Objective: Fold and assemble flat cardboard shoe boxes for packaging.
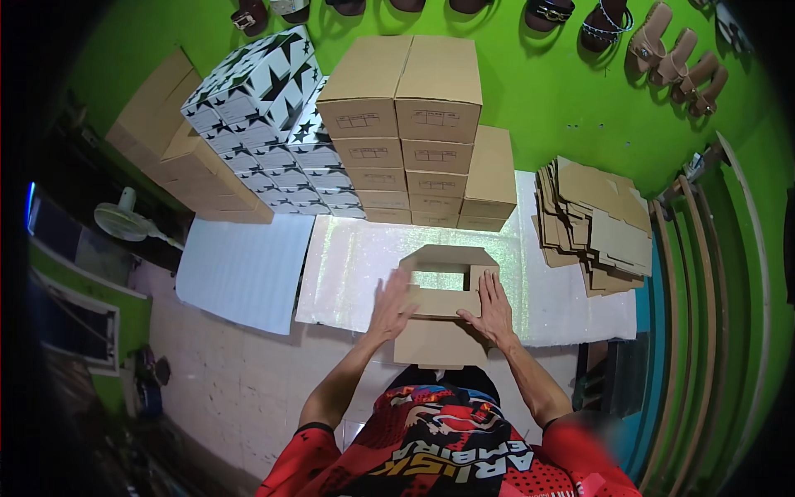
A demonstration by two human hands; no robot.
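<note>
Cardboard box (445, 302) half-folded, left hand (392, 307) and right hand (491, 309) pressing its flaps.

You're in a short-sleeved red jersey (447, 451) with black panels, white lettering and a swirling graphic on the chest; both forearms are bare, left hand (391, 308) and right hand (494, 311) ungloved

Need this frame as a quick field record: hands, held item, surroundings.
left hand: flat on the left side of the half-folded cardboard box
right hand: flat on the box's right side
work surface: shiny white sheet
behind: stack of plain brown boxes; star-printed boxes
right: pile of flat cardboard blanks
wall: green, sandals hung on it
</note>
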